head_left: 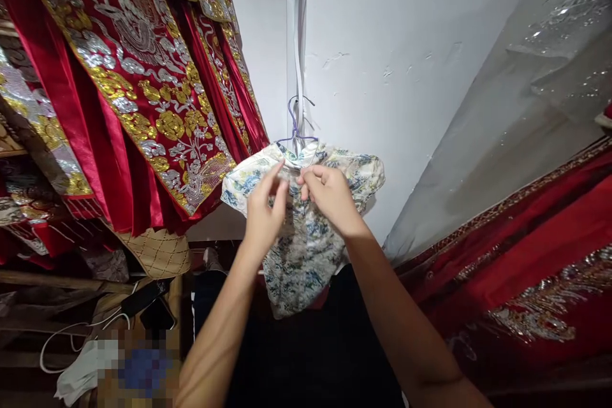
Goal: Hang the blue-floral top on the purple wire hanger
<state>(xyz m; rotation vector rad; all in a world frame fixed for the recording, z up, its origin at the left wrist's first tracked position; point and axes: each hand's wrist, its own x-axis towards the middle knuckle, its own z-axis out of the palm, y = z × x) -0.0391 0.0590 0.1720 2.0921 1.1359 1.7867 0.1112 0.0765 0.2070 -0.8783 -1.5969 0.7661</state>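
A small floral dress (306,248), cream with blue and yellow print, hangs on a purple wire hanger (294,121) against a white wall. My left hand (264,209) and my right hand (329,194) are both raised to the dress's collar, fingers pinching the fabric near the neckline just under the hanger. The fingertips of both hands nearly meet at the middle of the collar.
Red satin garments with gold and silver embroidery (143,76) hang at the left. More red embroidered cloth (535,268) and a sheer sequined fabric (540,76) hang at the right. Below left lie a phone (143,296), white cable (71,331) and clutter.
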